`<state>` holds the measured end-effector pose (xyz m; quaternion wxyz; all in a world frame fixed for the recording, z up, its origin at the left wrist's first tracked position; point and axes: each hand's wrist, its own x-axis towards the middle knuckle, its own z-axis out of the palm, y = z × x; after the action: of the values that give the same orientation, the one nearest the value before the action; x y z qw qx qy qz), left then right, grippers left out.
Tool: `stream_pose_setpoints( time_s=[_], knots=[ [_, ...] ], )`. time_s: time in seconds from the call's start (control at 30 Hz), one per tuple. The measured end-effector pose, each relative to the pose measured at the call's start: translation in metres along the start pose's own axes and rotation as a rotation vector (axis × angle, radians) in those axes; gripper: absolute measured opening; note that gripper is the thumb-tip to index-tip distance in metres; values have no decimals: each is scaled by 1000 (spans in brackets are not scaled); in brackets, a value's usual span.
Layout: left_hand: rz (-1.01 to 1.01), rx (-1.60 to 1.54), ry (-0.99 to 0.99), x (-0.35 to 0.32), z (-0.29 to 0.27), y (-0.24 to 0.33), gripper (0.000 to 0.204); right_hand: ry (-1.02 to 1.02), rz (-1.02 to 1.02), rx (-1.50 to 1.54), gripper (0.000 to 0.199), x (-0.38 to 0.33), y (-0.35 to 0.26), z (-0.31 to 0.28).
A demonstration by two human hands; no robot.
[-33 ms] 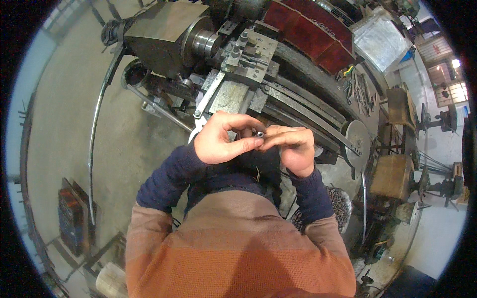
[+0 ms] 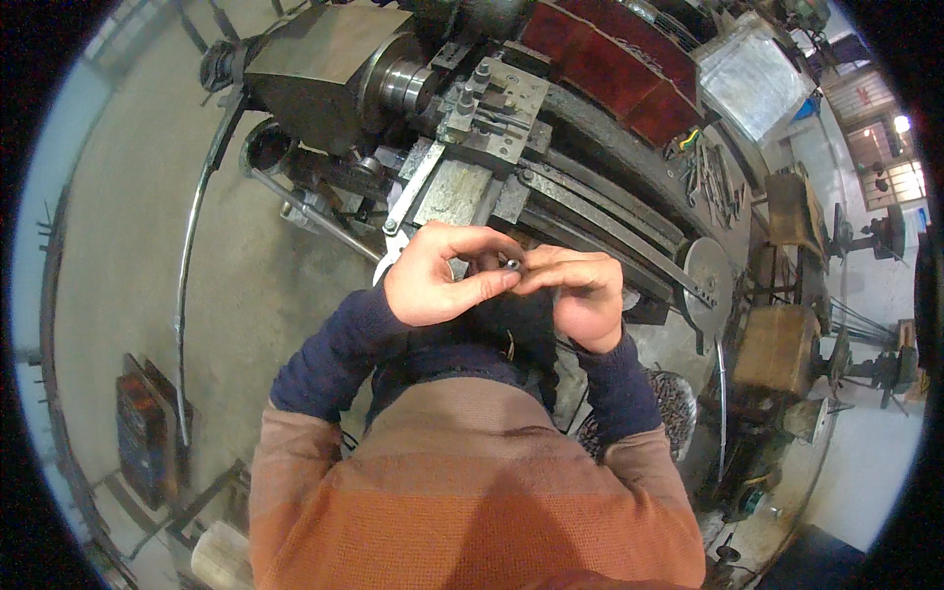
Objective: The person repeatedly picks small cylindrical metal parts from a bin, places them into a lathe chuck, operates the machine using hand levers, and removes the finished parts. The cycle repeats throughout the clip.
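In front of my waist, both hands meet over a small round metal piece (image 2: 512, 265) with a dark, shiny end. My left hand (image 2: 444, 275) pinches it between thumb and curled fingers. From the other side, my right hand (image 2: 580, 285) has its fingers pressed together, with the tips against the same piece. Most of the piece is hidden by the fingers, so its full shape does not show. Just beyond my hands is a metal lathe, with its bolted tool post (image 2: 500, 108) and a bright, round spindle end (image 2: 406, 87).
Bars and the lathe bed run to the right, toward a round handwheel (image 2: 706, 285). A dark red tray-like cover (image 2: 615, 59) lies behind, beside several wrenches (image 2: 710, 182). A long lever (image 2: 187, 265) hangs at left. A container of small dark pieces (image 2: 674, 413) stands by my right elbow.
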<state>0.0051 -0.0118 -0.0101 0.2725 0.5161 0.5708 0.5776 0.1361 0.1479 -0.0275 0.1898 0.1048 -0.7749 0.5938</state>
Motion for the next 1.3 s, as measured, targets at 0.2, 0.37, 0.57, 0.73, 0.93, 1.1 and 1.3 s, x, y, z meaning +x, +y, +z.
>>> stream_pose_setpoints(
  time_s=[0.2, 0.37, 0.57, 0.73, 0.93, 1.1, 1.3],
  knots=[
    [-139, -145, 156, -8, 6, -1, 20, 138, -151, -352, 34, 2, -20, 11],
    [-260, -788, 160, -14, 12, -23, 23, 138, -203, -279, 36, 8, -25, 19],
    [-313, -1100, 103, -17, 19, -33, 24, 119, -293, -439, 40, 13, -19, 18],
    [-278, -1137, 78, -17, 25, -36, 27, 127, -286, -447, 41, 12, -14, 20],
    [-293, -1107, 74, -17, 26, -36, 28, 151, -295, -409, 42, 13, -15, 21],
    [-315, -1072, 83, -18, 26, -37, 29, 134, -282, -425, 42, 12, -16, 20],
    [-289, -1130, 40, -18, 25, -38, 27, 136, -289, -407, 41, 14, -17, 20]
  ],
)
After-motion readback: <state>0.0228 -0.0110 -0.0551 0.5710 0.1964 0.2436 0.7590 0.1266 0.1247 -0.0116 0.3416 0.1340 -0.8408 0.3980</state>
